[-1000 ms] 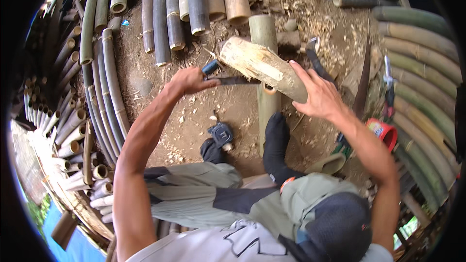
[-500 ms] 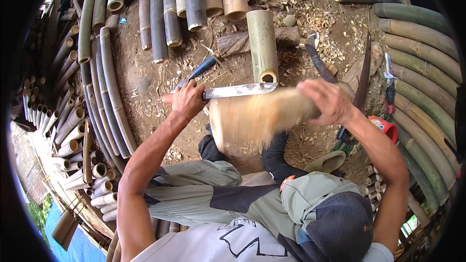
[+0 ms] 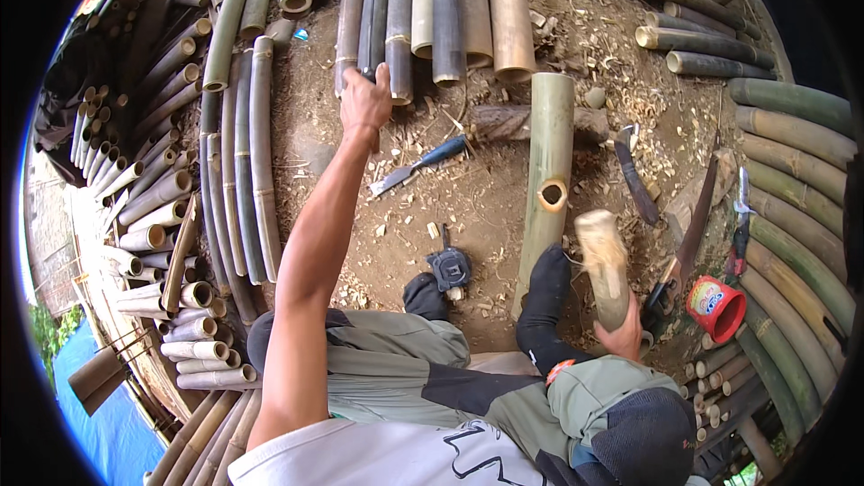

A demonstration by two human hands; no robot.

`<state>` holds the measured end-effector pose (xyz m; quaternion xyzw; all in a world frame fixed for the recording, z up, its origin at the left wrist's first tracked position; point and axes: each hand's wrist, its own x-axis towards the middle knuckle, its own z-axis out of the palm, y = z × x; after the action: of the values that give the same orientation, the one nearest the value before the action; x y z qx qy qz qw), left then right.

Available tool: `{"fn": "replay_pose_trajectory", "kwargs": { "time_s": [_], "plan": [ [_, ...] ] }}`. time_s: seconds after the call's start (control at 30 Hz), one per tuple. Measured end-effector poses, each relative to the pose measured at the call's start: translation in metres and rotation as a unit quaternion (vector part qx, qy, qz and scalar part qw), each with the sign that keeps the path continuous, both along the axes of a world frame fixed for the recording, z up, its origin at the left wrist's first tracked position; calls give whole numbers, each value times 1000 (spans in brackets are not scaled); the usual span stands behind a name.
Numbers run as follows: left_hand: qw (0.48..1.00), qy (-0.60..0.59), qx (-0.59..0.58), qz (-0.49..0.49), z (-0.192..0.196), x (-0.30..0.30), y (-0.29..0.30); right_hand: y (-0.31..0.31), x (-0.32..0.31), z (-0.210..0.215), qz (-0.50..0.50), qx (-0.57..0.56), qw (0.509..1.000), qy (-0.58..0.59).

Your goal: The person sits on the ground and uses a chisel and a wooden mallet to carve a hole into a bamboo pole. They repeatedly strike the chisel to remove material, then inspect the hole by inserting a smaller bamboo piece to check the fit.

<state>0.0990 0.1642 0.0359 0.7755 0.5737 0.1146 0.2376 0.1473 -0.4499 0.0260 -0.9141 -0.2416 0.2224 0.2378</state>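
My left hand [image 3: 364,110] is stretched far forward over the bamboo poles, its fingers closed around the knife. A dark collar shows at the front of the fist and a brown handle end by the wrist; I cannot make out the blade against the poles. Close to my right leg, my right hand [image 3: 623,337] grips a short wooden mallet [image 3: 605,274] by its lower end, the pale worn end pointing forward. A green bamboo tube [image 3: 549,139] with a hole cut in its wall lies lengthwise beside my dark-covered right foot, its far part over a dark log [image 3: 495,123].
A blue-handled chisel [image 3: 423,164] and a tape measure [image 3: 449,267] lie on the dirt. To the right are a curved knife [image 3: 636,182], a saw [image 3: 691,234], another blade [image 3: 742,220] and a red tub [image 3: 716,309]. Bamboo poles [image 3: 508,13] surround the work spot.
My left hand has gone forward from over the bamboo tube, swinging the knife away. My right hand has drawn back and lowered the mallet. The view has shifted, uncovering the holed tube and tape measure.
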Motion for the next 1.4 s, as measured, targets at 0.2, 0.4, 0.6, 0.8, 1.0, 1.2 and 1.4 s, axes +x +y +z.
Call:
{"fn": "replay_pose_trajectory", "kwargs": {
  "time_s": [0.2, 0.4, 0.6, 0.8, 1.0, 1.2, 1.4],
  "plan": [
    [968, 70, 182, -158, -59, 10, 60, -61, -84, -72, -194, -39, 979, -41],
    [961, 175, 194, -91, -47, 23, 41, -58, -97, -78, -210, -103, 969, -80],
    [981, 70, 147, -102, 9, 5, -15, -46, -106, -65, -192, -75, 965, -164],
    [979, 79, 102, -156, 48, -11, -65, -58, -92, -105, -205, -43, 960, -184],
    [966, 6, -84, -243, 31, 3, -129, -72, -25, -119, -212, 47, 956, -196],
    [942, 49, -148, -297, -42, -25, -183, 32, 65, -49, -93, 65, 982, -150],
    [911, -39, -335, -238, -82, -18, -289, 129, 171, -46, -16, -111, 988, -108]
  ]
}}
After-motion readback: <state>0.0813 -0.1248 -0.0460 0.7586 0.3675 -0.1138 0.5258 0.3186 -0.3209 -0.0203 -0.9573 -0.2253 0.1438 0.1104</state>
